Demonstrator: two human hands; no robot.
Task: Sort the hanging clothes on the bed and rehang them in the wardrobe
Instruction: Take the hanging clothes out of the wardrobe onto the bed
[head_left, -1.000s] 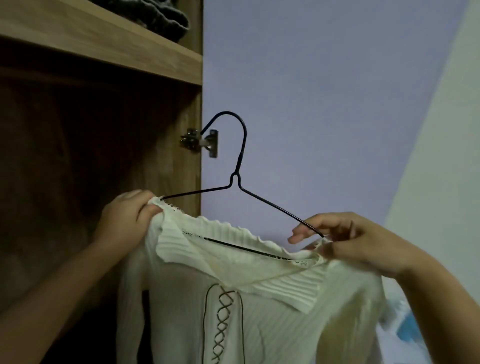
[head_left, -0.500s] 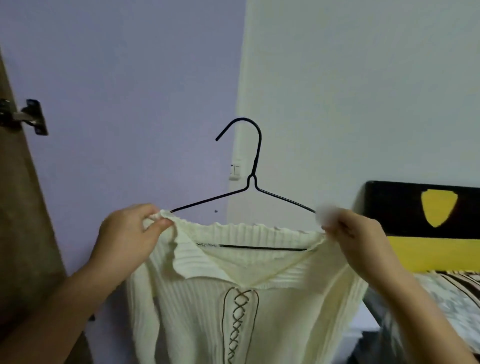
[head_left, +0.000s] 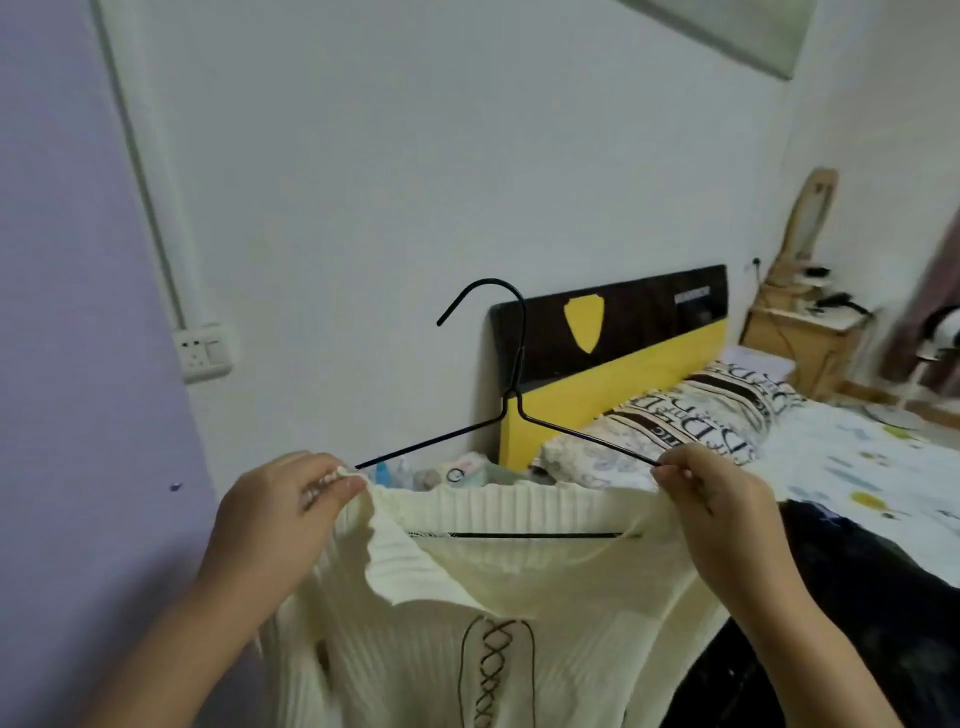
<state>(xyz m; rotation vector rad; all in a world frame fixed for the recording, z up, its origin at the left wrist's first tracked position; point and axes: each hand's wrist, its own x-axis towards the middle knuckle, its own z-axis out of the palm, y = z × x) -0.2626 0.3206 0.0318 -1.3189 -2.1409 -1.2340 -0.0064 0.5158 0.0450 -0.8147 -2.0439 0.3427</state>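
Clothes for sorting seem mostly still to come: the bed (head_left: 857, 467) at the right carries a dark garment (head_left: 857, 597) on its near edge beside the printed pillow (head_left: 727, 410), and the wardrobe is nowhere in sight, so I'd judge the rehanging has hardly started. What the person has in hand is a cream ribbed sweater (head_left: 467, 623) with a laced front, held up in the air between them and the white wall, just short of the bed. It sits on a black wire hanger (head_left: 511, 410), the hook upright and free. The left hand (head_left: 275, 525) pinches the sweater's shoulder at one hanger end; the right hand (head_left: 722, 514) pinches the other end, fingers curled tight on knit and wire. A second ago the wardrobe's wooden side filled the left; now the view has swung right to the bed, the grip unchanged.
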